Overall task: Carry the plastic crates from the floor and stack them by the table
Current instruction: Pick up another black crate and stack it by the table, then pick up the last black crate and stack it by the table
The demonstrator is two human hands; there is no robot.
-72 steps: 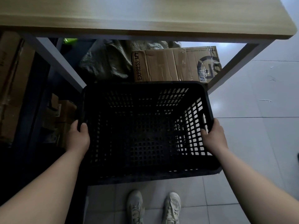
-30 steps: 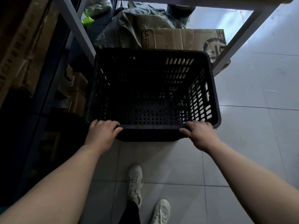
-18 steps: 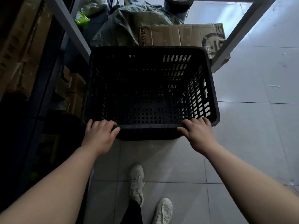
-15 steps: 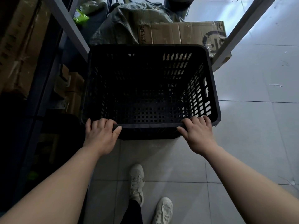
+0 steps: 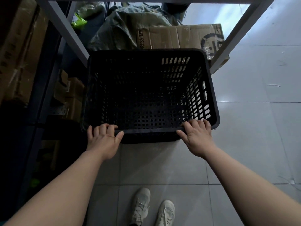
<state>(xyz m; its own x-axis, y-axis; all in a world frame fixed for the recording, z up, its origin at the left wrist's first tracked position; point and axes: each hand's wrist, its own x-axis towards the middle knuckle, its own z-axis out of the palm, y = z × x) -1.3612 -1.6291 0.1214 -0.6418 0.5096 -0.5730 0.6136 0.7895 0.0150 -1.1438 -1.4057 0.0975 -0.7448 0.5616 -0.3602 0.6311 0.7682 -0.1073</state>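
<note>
A black plastic crate [image 5: 210, 88] with slotted walls stands upright and empty on the tiled floor, between the table's two grey legs. My left hand [image 5: 102, 141] is on the left end of its near rim, fingers hooked over the edge and thumb along the outside. My right hand [image 5: 197, 137] holds the right end of that rim near the corner, fingers laid over the top. I cannot tell whether another crate sits beneath it.
The left table leg [image 5: 65, 30] and right table leg [image 5: 234, 35] slant beside the crate. Behind it lie a cardboard box [image 5: 179, 38] and a grey-green sack [image 5: 123, 28]. Stacked cartons [image 5: 70, 95] fill the dark left side. My white shoes [image 5: 151, 207] stand on pale tiles.
The crate, earlier held by its two sides, has come down between the table legs. Both hands shifted to the near rim, and their fingers have loosened slightly over the last half second.
</note>
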